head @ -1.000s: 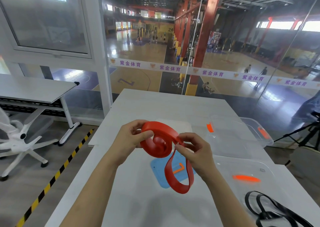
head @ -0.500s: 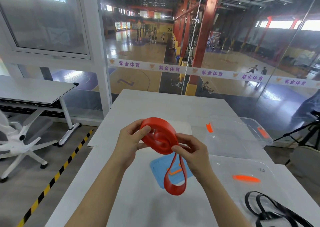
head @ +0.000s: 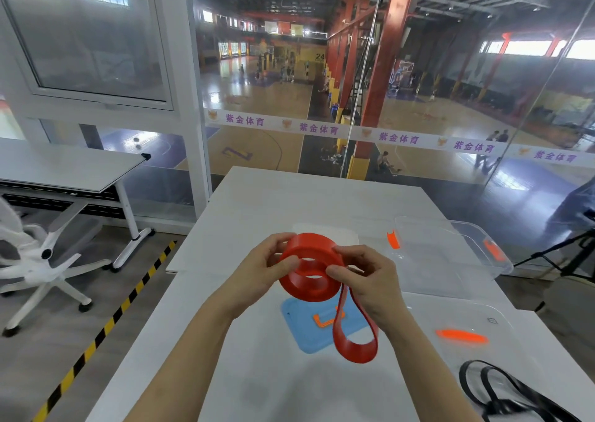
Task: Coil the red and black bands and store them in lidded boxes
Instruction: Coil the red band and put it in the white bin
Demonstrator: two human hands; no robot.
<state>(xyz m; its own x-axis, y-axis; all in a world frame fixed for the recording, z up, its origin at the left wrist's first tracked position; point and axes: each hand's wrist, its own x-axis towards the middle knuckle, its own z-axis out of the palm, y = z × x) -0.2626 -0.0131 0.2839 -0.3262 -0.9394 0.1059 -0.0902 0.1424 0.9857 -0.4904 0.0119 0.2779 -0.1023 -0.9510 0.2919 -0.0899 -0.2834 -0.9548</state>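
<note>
Both hands, left (head: 257, 268) and right (head: 367, 276), are pinching the red band (head: 310, 268) at mid frame, above the worktop (head: 257, 386). To roll well, keep the roll tight and feed in the hanging tail evenly. The black band (head: 502, 392), lower right, is running off the frame. The clear boxes (head: 450, 254) are hard to make out.

White strip (head: 399, 138) across glass: "紫金体育" repeated in purple. Far hall wall (head: 319, 56): "24".
</note>
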